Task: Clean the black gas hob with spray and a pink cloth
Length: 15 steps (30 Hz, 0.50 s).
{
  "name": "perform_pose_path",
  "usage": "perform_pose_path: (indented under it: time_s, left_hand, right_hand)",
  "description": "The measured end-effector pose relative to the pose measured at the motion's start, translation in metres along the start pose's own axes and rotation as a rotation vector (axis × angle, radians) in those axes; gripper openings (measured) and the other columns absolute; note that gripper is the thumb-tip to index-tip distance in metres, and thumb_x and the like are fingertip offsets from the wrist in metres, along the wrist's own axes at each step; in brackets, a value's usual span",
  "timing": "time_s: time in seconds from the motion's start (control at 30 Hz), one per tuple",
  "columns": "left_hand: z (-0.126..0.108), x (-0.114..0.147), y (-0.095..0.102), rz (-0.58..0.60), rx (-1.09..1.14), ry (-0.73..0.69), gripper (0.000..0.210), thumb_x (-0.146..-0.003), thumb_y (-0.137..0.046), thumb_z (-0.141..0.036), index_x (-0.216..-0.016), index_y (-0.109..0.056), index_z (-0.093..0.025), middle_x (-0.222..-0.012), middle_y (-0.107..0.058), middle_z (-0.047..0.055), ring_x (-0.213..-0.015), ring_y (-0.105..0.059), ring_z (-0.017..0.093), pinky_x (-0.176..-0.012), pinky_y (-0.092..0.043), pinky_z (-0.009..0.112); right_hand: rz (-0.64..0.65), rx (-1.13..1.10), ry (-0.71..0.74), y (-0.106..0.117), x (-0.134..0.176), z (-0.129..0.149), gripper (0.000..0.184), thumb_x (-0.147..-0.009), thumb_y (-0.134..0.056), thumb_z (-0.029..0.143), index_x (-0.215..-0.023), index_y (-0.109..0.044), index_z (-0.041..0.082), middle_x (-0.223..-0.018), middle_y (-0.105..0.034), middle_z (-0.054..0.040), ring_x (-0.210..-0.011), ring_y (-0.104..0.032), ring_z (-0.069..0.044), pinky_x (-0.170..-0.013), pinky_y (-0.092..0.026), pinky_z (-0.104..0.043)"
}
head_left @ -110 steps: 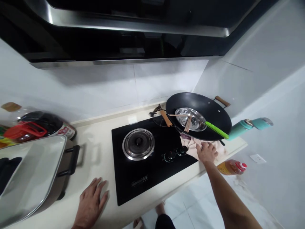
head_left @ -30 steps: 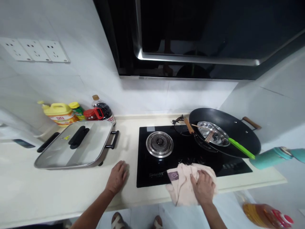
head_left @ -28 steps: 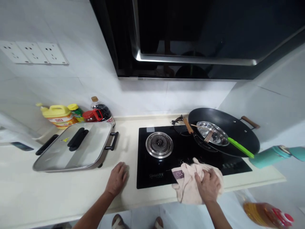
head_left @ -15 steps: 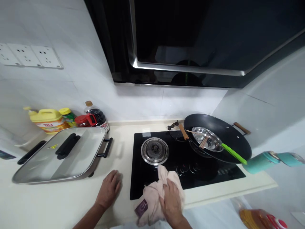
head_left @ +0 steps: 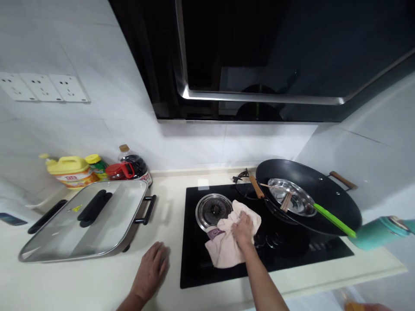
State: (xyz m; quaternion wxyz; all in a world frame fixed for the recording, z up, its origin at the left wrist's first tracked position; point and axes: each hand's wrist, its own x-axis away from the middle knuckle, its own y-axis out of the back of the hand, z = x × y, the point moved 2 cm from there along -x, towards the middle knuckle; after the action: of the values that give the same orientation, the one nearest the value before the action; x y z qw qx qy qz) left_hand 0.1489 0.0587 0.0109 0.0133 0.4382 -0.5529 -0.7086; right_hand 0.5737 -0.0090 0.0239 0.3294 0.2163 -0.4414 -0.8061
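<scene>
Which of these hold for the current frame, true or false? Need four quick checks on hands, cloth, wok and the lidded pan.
1. The right hand presses a cloth on the black cooktop. True.
2. The left hand grips the wok handle. False: it lies flat on the counter, beside the cooktop.
3. The wok holds a metal dish. True.
4. The lidded pan sits on the burner. False: it sits on the counter, left of the cooktop.

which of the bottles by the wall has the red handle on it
The dark sauce bottle, rightmost of the group behind the lidded pan. Its red cap-handle juts left; the yellow jug and the small green bottle both have yellow tops.
</scene>
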Motion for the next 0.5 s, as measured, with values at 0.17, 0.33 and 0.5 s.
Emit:
perform_pose_path:
  time_s: [0.17, 0.33, 0.5]
  left_hand:
    - [-0.003, -0.001, 0.004, 0.034, 0.008, 0.029, 0.032, -0.102, -0.053, -0.038, -0.126, -0.066, -0.023, -0.13, -0.07, 0.012, -0.123, -0.066, 0.028, -0.099, -0.06, 0.043]
    - [-0.003, 0.001, 0.005, 0.049, 0.029, 0.043, 0.032, -0.102, -0.054, -0.038, -0.128, -0.066, -0.025, -0.132, -0.07, 0.011, -0.124, -0.065, 0.027, -0.1, -0.06, 0.041]
    - [-0.003, 0.002, 0.007, 0.02, -0.017, 0.018, 0.032, -0.103, -0.052, -0.038, -0.128, -0.066, -0.023, -0.133, -0.07, 0.011, -0.125, -0.064, 0.026, -0.1, -0.06, 0.04]
  right_hand:
    - [0.141, -0.053, 0.17, 0.004, -0.05, 0.001, 0.081, -0.076, -0.054, 0.012, -0.156, -0.047, 0.011, -0.154, -0.057, -0.0169, -0.148, -0.047, -0.029, -0.128, -0.029, -0.041]
    - [0.269, -0.103, 0.221, -0.002, -0.098, 0.01, 0.085, -0.068, -0.059, 0.011, -0.152, -0.054, 0.016, -0.151, -0.06, -0.0139, -0.146, -0.05, -0.028, -0.127, -0.032, -0.042]
    - [0.386, -0.211, 0.241, -0.005, -0.139, 0.02, 0.081, -0.062, -0.067, 0.015, -0.143, -0.063, 0.021, -0.15, -0.061, -0.0122, -0.147, -0.049, -0.031, -0.125, -0.035, -0.045]
